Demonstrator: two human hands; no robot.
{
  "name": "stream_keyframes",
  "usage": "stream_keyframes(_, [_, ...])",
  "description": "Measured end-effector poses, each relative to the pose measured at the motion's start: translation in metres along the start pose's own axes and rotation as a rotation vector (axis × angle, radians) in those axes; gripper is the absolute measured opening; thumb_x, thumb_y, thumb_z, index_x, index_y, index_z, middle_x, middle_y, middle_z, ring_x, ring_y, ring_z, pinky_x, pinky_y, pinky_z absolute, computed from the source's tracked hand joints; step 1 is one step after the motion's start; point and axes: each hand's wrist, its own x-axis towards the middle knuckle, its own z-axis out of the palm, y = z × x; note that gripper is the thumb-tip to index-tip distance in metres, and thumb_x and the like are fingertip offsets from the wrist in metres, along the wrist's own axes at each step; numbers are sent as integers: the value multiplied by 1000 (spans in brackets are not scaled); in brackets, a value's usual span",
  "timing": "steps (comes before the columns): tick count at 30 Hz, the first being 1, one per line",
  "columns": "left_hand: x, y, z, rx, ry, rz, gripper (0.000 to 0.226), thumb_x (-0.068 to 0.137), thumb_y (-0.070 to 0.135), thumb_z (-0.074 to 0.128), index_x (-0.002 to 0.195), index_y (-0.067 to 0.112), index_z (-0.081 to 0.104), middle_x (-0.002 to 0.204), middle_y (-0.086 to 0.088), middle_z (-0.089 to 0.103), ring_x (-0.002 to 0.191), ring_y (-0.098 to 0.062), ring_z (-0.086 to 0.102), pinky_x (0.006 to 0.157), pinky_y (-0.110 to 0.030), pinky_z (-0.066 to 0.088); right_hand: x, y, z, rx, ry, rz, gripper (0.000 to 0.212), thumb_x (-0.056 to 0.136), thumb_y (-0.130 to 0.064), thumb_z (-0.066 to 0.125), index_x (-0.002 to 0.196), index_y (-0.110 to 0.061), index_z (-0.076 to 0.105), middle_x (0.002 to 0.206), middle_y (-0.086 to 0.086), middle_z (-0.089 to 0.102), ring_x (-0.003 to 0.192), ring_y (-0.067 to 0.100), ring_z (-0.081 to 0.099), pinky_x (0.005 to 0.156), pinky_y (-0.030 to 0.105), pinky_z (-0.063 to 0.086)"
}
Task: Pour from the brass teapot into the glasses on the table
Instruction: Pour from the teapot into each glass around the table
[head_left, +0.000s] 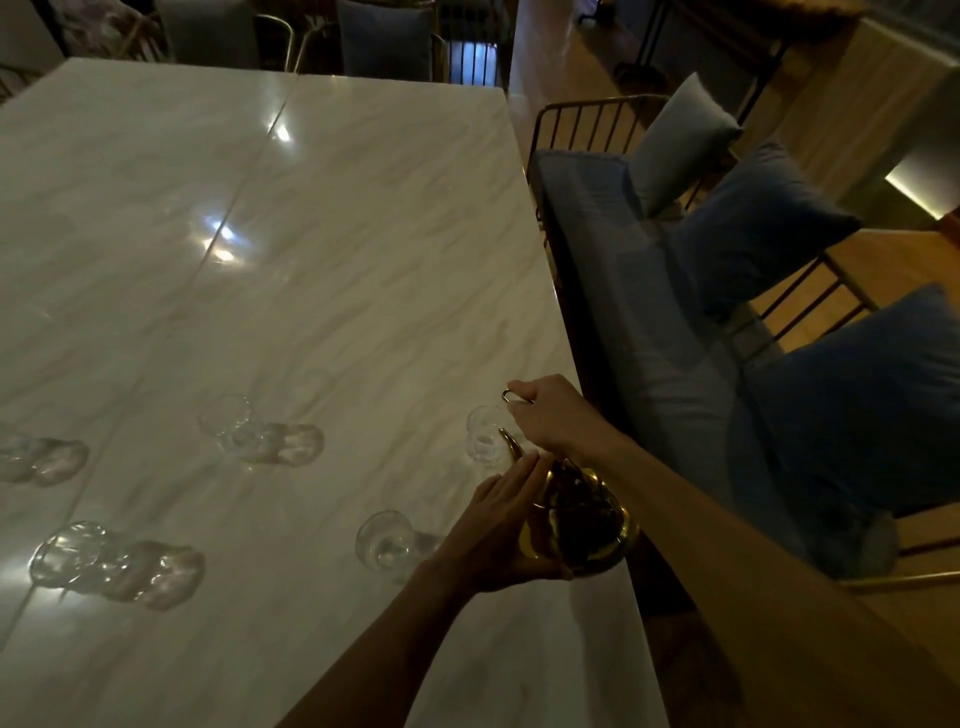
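brass teapot (582, 525) held tilted just inside the tabletop's (337, 260) right edge, spout at the rim of the nearest glass (483, 439). right hand (550, 415) fingers curled round the handle, left hand (498, 535) fingers flat on the pot's side. other glasses (234, 423) spread left. glossy marble runs to the far edge. cushioned bench (675, 312) beside the right edge, dim room

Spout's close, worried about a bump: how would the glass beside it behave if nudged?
It would probably slide readily: the glass is small and the table looks polished. Likely fragile, being clear glass. It stands near the table's right edge, so a push could send it off.
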Motion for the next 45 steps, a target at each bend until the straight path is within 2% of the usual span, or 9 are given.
stream_keyframes(4, [1,0,1,11,1,-3,118,71,87,50,147,48,-31,167,3,-1,151,-11,4,123,-35,17,3,3,1,-4,14,-9,46,96,-19,49,142,-19,48,147,3,47,63,-2,40,65,19,41])
stream_keyframes(10, [1,1,1,13,-11,-15,121,72,82,58,145,49,-32,168,2,0,152,-11,4,124,-37,17,1,2,0,-8,11,0,46,96,-20,50,142,-18,48,148,3,46,106,13,60,88,26,46])
stream_keyframes(16, [1,-3,3,32,-3,-18,123,74,79,63,154,37,-20,169,-1,8,155,-21,15,122,-46,27,1,2,0,-7,11,-11,46,96,-19,48,142,-21,47,148,4,45,64,0,44,59,18,42])
stream_keyframes(21, [1,-1,4,38,-9,-9,122,74,78,63,150,43,-27,169,-3,6,155,-22,13,124,-44,23,-2,0,-2,-8,13,-18,47,97,-20,48,143,-22,46,150,3,43,69,0,47,73,24,47])
stream_keyframes(26, [-1,4,1,37,3,-5,120,75,75,64,149,43,-26,168,-2,4,153,-17,9,123,-41,20,-9,0,-3,10,7,-22,45,97,-20,48,143,-20,47,149,3,45,127,19,50,97,30,43])
stream_keyframes(32, [2,-9,10,87,-19,-8,127,74,72,71,159,26,-10,169,-1,2,156,-23,14,117,-53,35,-22,10,0,122,83,-23,44,98,-21,49,142,-24,48,145,1,50,104,13,61,90,30,51])
stream_keyframes(37, [-6,-6,10,124,-28,5,128,74,68,72,156,33,-20,169,-4,-2,156,-27,9,119,-55,33,-31,21,7,192,99,-53,43,99,-24,48,142,-26,48,128,3,63,63,-4,39,57,13,34])
stream_keyframes(41, [-17,-3,13,83,4,-75,125,74,74,69,159,25,-7,169,-2,10,154,-24,19,119,-51,33,-42,20,7,179,74,-98,43,98,-25,49,140,-28,49,141,2,54,87,7,58,77,26,52])
stream_keyframes(45, [-33,3,12,62,51,-142,123,70,76,72,159,17,10,164,0,27,148,-20,33,120,-44,30,-54,13,8,164,-9,-130,43,97,-24,51,141,-28,49,148,-1,46,116,16,55,93,28,44])
